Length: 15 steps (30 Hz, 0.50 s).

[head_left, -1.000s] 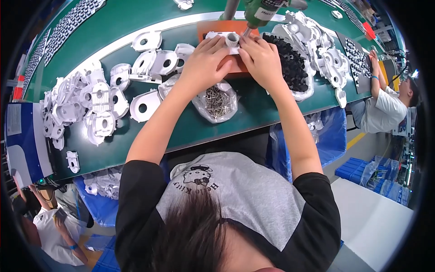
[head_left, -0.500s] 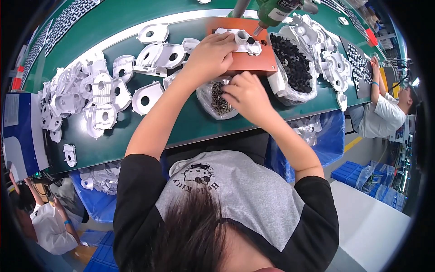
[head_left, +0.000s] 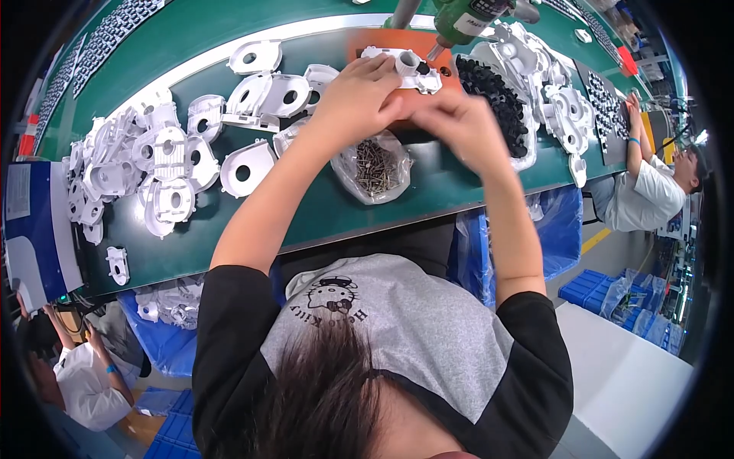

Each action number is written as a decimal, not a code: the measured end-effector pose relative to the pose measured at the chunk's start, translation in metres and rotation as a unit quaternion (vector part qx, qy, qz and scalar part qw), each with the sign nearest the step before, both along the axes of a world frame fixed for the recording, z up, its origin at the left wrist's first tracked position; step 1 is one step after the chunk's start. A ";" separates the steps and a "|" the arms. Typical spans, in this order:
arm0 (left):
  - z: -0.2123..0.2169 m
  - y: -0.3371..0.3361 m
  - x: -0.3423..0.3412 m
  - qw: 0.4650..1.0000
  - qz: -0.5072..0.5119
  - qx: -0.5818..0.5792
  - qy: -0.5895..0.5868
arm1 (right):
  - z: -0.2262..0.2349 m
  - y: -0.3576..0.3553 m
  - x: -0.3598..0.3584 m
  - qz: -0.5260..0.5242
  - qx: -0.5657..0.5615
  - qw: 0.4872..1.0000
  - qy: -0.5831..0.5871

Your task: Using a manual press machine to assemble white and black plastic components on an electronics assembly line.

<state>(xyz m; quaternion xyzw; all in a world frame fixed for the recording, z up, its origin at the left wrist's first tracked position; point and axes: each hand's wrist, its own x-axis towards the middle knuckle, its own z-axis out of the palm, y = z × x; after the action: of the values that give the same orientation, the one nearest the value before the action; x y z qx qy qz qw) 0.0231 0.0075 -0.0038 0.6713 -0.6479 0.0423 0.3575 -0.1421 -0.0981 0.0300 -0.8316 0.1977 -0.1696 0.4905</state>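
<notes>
My left hand [head_left: 358,99] grips the left end of a white plastic housing part [head_left: 420,79], which lies on an orange block [head_left: 453,90] and has a round upright collar. Over the front of that block is my right hand [head_left: 462,128], its fingers drawn together and blurred by motion; whatever they hold is hidden. Just in front of the block, a clear plastic bag [head_left: 405,164] lies opened, full of loose metal screws [head_left: 376,170]. A green power screwdriver [head_left: 466,21] hangs above the block, its tip near the white part.
White plastic covers [head_left: 172,149] are heaped at left. Black small parts [head_left: 489,99] fill a bag to the right, beside more white parts [head_left: 566,118]. Blue lined bins [head_left: 554,237] stand below the bench edge. Other people [head_left: 650,191] sit at right and far left.
My right hand has moved from the screw bag up and right to the front of the orange block, its fingers closing together. My left hand stays on the white part.
</notes>
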 end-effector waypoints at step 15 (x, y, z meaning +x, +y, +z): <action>-0.005 -0.003 -0.002 0.998 0.015 -0.012 -0.059 | -0.009 -0.066 0.034 -0.104 0.056 0.993 -0.013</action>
<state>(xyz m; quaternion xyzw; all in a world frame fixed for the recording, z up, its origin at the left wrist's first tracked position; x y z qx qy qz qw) 0.0214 0.0046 -0.0092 0.6729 -0.6570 0.0953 0.3262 -0.1086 -0.1639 0.0214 -0.7757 0.2853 -0.2193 0.5184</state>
